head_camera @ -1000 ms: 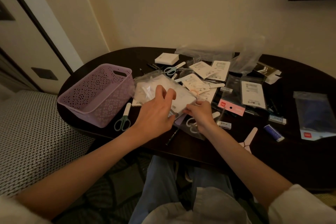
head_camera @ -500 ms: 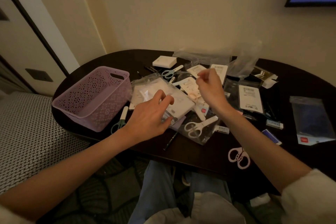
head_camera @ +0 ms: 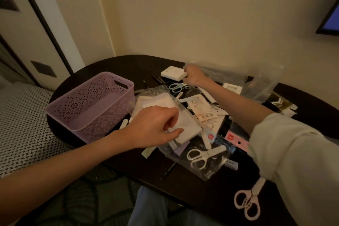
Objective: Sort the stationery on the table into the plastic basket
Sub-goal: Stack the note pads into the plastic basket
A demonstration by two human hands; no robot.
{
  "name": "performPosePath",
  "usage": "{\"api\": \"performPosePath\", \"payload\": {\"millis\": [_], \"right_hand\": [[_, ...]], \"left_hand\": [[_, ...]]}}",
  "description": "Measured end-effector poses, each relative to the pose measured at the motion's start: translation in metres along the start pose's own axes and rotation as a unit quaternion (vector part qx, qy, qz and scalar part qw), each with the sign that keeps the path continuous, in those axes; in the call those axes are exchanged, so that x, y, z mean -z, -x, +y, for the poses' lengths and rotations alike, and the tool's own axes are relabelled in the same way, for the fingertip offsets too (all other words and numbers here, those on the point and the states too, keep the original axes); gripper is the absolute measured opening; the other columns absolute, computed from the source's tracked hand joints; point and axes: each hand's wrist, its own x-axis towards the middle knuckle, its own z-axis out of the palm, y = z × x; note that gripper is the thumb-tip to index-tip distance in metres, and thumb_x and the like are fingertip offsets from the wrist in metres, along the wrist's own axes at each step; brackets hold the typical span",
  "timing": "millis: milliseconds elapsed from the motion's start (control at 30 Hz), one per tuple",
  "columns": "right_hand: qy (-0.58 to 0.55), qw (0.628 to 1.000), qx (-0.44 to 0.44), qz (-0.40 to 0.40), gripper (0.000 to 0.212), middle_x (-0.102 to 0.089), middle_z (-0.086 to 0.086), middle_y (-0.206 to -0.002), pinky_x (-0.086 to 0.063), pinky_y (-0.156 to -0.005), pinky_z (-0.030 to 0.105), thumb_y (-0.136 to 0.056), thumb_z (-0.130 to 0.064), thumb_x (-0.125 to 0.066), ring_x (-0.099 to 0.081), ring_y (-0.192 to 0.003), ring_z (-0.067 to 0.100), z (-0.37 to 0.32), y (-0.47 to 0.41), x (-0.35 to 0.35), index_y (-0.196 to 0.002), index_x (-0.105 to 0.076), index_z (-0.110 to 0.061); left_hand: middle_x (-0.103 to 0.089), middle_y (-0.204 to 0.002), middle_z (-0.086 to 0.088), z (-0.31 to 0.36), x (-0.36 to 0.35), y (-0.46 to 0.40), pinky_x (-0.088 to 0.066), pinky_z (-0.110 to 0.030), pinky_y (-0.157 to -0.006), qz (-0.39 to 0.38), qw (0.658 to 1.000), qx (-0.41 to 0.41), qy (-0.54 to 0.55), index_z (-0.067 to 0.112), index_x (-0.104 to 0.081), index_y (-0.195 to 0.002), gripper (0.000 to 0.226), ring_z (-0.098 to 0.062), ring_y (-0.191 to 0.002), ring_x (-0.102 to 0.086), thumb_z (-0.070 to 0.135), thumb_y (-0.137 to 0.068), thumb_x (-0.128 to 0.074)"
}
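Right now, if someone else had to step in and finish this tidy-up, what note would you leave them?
Left hand: pinching the clear packet of white pads beside the basket.
Right hand: stretched to the table's far side, fingers at the white box; grip unclear.
Purple basket: nothing visible inside.
Left: everything, including blue scissors, white scissors, pink scissors and loose packets on the table.

A lilac perforated plastic basket (head_camera: pixel 88 108) stands upright at the left of the dark oval bench (head_camera: pixel 113 66), just beside a heap of stationery: a flat white pad in a clear bag (head_camera: pixel 185 126), white-handled scissors (head_camera: pixel 200 156), blue-handled scissors (head_camera: pixel 175 87), a small white box (head_camera: pixel 172 73) and pink-handled scissors (head_camera: pixel 249 202).
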Motion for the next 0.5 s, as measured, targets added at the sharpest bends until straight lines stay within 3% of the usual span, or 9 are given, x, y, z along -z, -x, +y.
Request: {"api": "performPosePath", "payload": {"millis": [100, 200, 300, 500], "right_hand": [[0.074, 0.994, 0.049, -0.061, 0.061, -0.046, 0.021, -0.137, -0.042, -0.099, 0.040, -0.090, -0.026, -0.064, -0.045, -0.125, 0.035, -0.002, -0.030, -0.009, -0.139, -0.037, -0.002], [0.107, 0.987, 0.073, -0.097, 0.076, -0.037, 0.021, -0.144, -0.038, -0.105, 0.045, -0.090, -0.040, -0.062, -0.039, -0.130, 0.038, -0.003, -0.054, -0.020, -0.148, -0.025, -0.009], [0.145, 0.979, 0.072, -0.123, 0.069, -0.037, 0.021, -0.143, -0.038, -0.104, 0.046, -0.092, -0.038, -0.057, -0.040, -0.129, 0.039, -0.002, -0.074, -0.034, -0.148, -0.025, -0.012], [0.237, 0.963, 0.071, -0.105, 0.050, -0.044, 0.022, -0.136, -0.037, -0.100, 0.046, -0.095, -0.031, -0.052, -0.045, -0.124, 0.038, -0.008, -0.085, -0.054, -0.135, -0.040, -0.005]], "left_hand": [[-0.043, -0.056, 0.017, -0.003, 0.004, -0.007, -0.032, -0.015, -0.050, -0.027, 1.000, -0.005, 0.005, 0.028, -0.047, -0.072, 0.027, 0.000, -0.051, -0.044, 0.040, -0.087, -0.066], [-0.046, -0.055, 0.015, -0.005, 0.008, -0.014, -0.038, -0.020, -0.050, -0.049, 0.998, -0.017, 0.023, 0.027, -0.049, -0.070, 0.028, -0.002, -0.051, -0.047, 0.044, -0.087, -0.062], [-0.049, -0.055, 0.013, -0.009, 0.009, -0.020, -0.042, -0.024, -0.049, -0.049, 0.998, -0.024, 0.033, 0.024, -0.053, -0.068, 0.028, -0.003, -0.050, -0.048, 0.044, -0.087, -0.060], [-0.050, -0.055, 0.012, -0.015, 0.009, -0.017, -0.035, -0.015, -0.047, -0.040, 0.997, -0.038, 0.049, 0.024, -0.051, -0.068, 0.028, -0.008, -0.053, -0.050, 0.044, -0.086, -0.060]]}}
